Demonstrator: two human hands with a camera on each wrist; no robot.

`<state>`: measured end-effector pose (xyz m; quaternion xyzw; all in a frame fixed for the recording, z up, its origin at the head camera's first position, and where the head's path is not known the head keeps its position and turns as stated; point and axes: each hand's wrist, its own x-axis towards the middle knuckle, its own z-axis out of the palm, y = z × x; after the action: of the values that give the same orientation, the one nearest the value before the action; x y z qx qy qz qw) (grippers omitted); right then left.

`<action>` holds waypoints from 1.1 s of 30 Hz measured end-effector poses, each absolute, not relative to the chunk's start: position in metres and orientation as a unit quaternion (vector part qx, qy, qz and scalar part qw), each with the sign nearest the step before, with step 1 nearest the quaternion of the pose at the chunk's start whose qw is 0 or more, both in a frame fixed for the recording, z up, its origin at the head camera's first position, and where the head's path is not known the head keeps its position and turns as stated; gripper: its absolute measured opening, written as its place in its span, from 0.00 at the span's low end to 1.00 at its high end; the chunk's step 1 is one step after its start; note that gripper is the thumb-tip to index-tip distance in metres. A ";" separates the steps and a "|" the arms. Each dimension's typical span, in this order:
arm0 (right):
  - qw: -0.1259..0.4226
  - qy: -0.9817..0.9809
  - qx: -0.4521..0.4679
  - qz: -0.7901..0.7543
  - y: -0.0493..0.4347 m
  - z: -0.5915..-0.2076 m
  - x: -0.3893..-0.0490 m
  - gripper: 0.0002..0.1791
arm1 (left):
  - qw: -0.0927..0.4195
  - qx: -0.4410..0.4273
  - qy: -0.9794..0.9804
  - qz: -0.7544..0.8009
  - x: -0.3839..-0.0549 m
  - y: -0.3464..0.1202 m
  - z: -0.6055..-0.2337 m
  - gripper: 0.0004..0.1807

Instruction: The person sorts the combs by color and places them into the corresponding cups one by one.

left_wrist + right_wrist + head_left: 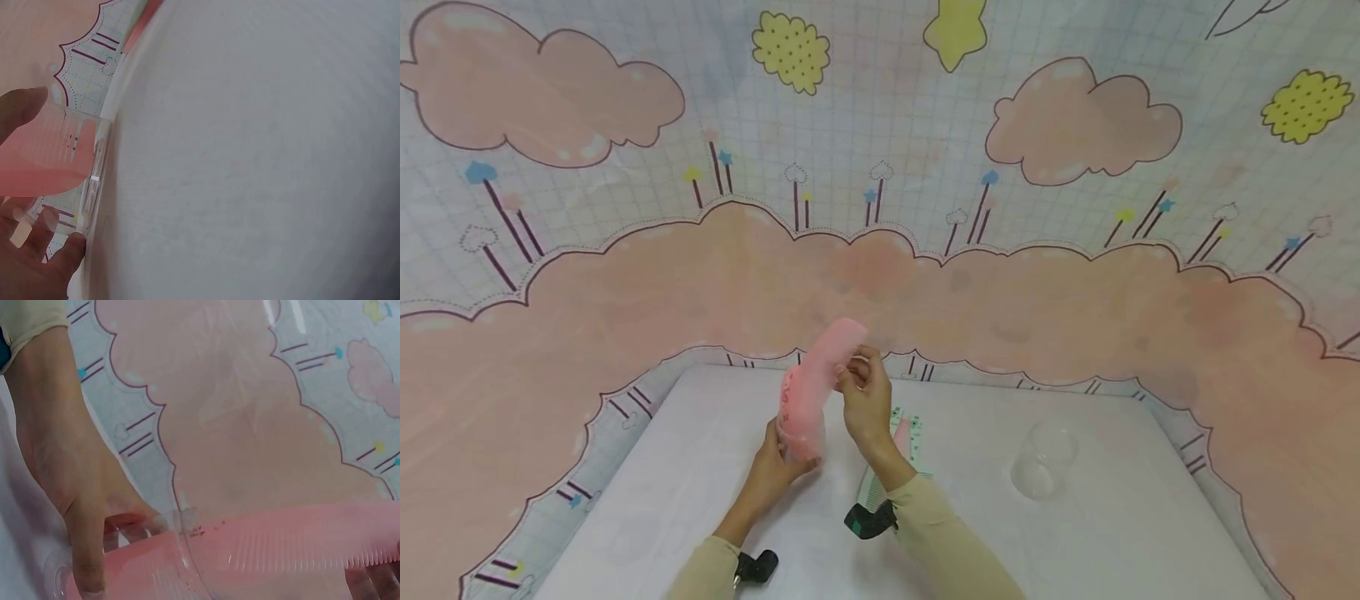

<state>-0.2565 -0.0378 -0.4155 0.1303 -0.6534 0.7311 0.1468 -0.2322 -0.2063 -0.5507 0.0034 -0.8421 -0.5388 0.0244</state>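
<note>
My left hand (pixel 771 471) grips a clear plastic cup (pixel 94 175) near its base, thumb on one side and fingers on the other. A curved pink comb (pixel 812 375) stands tilted with its lower end inside that cup. Small dark red markings show on the comb. My right hand (pixel 867 400) pinches the comb's upper part along its toothed edge; in the right wrist view only some of its fingertips (pixel 375 584) appear at the lower right. The comb's teeth and the cup's rim are plain in that view.
Under the right forearm lies a mint-green toothed thing (pixel 872 490) with a patterned, partly pink upper end, partly hidden. Another clear cup (pixel 1037 477) is on the right side of the white table (pixel 970 533). A cloud-printed cloth (pixel 925 308) hangs behind.
</note>
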 end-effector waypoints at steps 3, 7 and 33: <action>0.145 -0.660 0.132 0.725 -0.043 -0.418 -0.260 0.14 | 0.024 0.000 -0.842 -0.539 -0.234 -0.208 -0.552 0.56; 0.146 -0.673 0.137 0.712 -0.049 -0.432 -0.269 0.14 | 0.021 0.001 -0.840 -0.542 -0.234 -0.208 -0.551 0.56; 0.133 -0.724 0.122 0.666 -0.057 -0.460 -0.268 0.11 | 0.044 -0.001 -0.834 -0.551 -0.229 -0.204 -0.548 0.55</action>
<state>-0.2677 -0.0568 -0.4597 0.1220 -0.7235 0.6663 0.1327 -0.2288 -0.2036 -0.5477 -0.0011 -0.8336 -0.5507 0.0437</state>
